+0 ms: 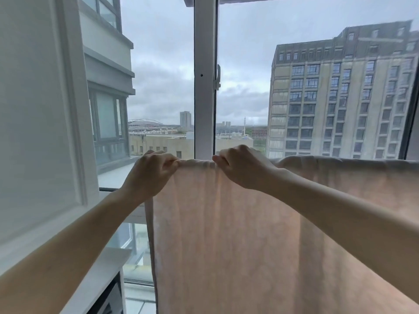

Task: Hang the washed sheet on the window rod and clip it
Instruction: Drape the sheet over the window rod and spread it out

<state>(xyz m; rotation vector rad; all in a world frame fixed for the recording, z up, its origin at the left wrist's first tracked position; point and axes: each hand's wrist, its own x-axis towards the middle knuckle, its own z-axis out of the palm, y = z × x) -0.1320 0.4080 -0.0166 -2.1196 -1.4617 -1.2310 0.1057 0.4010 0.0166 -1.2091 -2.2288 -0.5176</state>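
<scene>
Holding the top fold of the sheet [226,223], both hands sit side by side, near the middle of the view. The left hand [149,171] pinches the edge at 9 o'clock of the fold, and the right hand [242,168] pinches it at 3 o'clock. Each grip is clamped on cloth, likely to keep the sheet from sliding off while it gets pulled flat. The sheet hangs over the rod, which is hidden under it, below the window frame [204,87]. I count two hands, one sheet and no clips in sight.
</scene>
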